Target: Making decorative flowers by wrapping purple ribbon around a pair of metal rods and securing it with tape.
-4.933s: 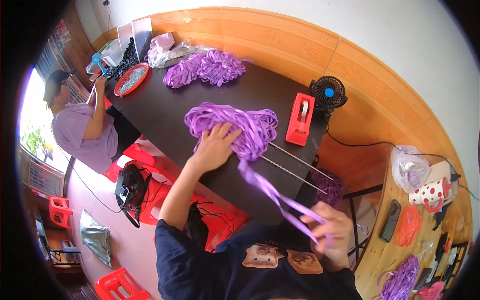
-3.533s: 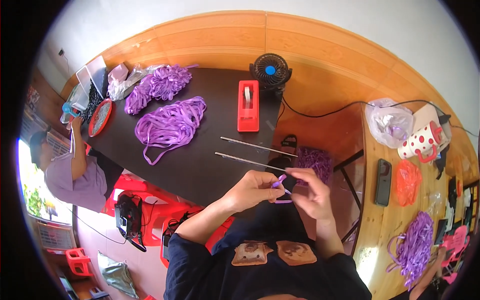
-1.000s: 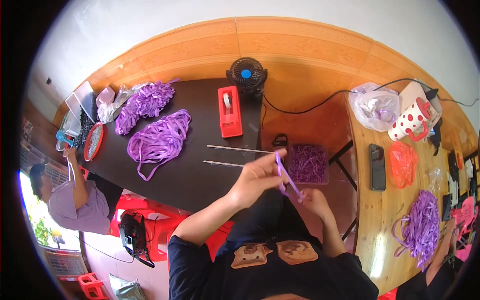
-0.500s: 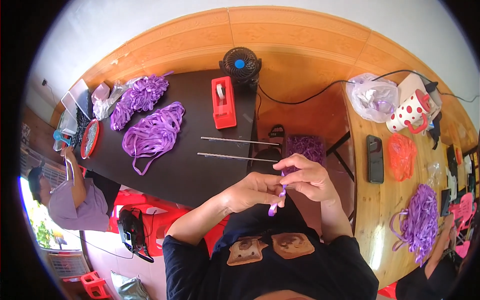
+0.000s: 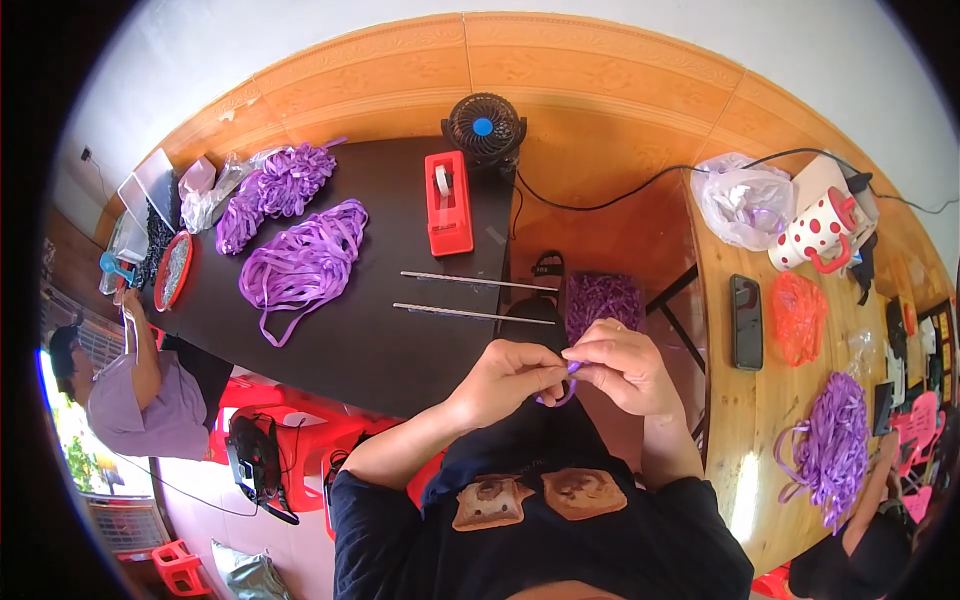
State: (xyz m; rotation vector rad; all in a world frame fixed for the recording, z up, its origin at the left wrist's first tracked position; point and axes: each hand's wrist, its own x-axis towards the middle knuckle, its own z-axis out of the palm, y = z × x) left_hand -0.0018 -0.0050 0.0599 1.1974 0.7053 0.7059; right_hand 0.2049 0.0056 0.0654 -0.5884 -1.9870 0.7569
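A short piece of purple ribbon [image 5: 571, 383] is pinched between my two hands, above my lap. My left hand [image 5: 515, 378] is closed on it with thumb and index finger. From the other side my right hand [image 5: 622, 366] grips it, its fingertips almost touching the left ones. Part of the ribbon curls below the fingers; the rest is hidden by them. Two thin metal rods [image 5: 475, 281] lie parallel across the dark table's edge, just beyond my hands. A box of purple ribbon pieces [image 5: 603, 300] sits low behind my right hand.
On the dark table [image 5: 400, 350] are purple ribbon bundles [image 5: 305, 258], a red tape dispenser [image 5: 449, 205] and a small fan [image 5: 484, 128]. The wooden table at right holds a phone [image 5: 747, 322], a dotted tumbler [image 5: 815, 235] and more ribbon [image 5: 832, 450]. A person [image 5: 150, 400] sits at left.
The ribbon's hanging end has changed from a dangling twist to a small loop under my fingers. My fingertips have shifted slightly and the left fingers are more curled. The view has moved a little.
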